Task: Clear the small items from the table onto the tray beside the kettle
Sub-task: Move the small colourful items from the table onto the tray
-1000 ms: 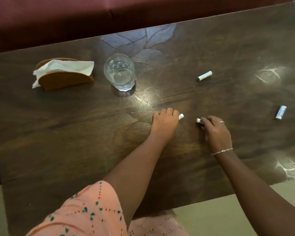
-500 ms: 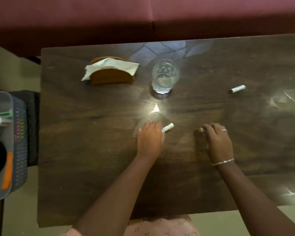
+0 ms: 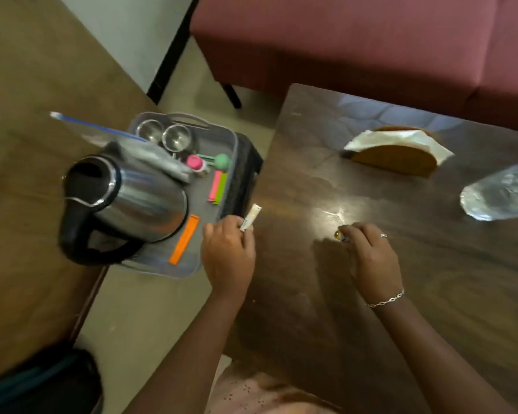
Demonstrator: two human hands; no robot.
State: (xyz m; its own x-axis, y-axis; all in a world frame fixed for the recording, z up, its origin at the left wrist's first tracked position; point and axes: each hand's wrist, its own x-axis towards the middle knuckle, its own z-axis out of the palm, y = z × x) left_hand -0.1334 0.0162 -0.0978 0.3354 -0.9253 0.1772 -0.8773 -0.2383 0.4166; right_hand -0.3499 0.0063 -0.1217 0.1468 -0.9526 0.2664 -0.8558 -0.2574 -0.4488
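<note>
Now the left hand (image 3: 228, 249) has left the middle of the dark wooden counter (image 3: 431, 279), where half a second ago it lay beside a small white cylinder, and it hangs past the counter's left edge, just beside the grey plastic tray (image 3: 192, 264). Its fingers (image 3: 247, 234) are pinched narrow on that white cylinder (image 3: 251, 218), probably a battery, which sticks up and out of the grip, tilted toward the tray. By my reading the first item is lifted and nearly delivered; it needs only to be carried a little further left and let go over a bare patch of tray floor.

The right hand (image 3: 374, 258), with a thin silver bracelet and a ring, has stayed low over the counter, fingers curled closed around a second small cylinder (image 3: 340, 235) of which only a gold-tipped end shows. Whether it is lifted clear of the wood I cannot tell.

In the tray, the shiny steel kettle with a black handle (image 3: 123, 201) takes up the left side. Beside it lie an orange strip (image 3: 184, 239), a pink and a green strip (image 3: 217, 186) side by side, a small pink-capped thing (image 3: 195, 163), a green round-headed thing (image 3: 222, 160), and two small steel cups (image 3: 165, 135) at the far end. Free floor shows between the orange strip and the near right corner.

Away on the counter stand a brown wooden napkin holder with white napkins (image 3: 398, 150) and a clear glass tumbler (image 3: 503, 192), blurred.
</note>
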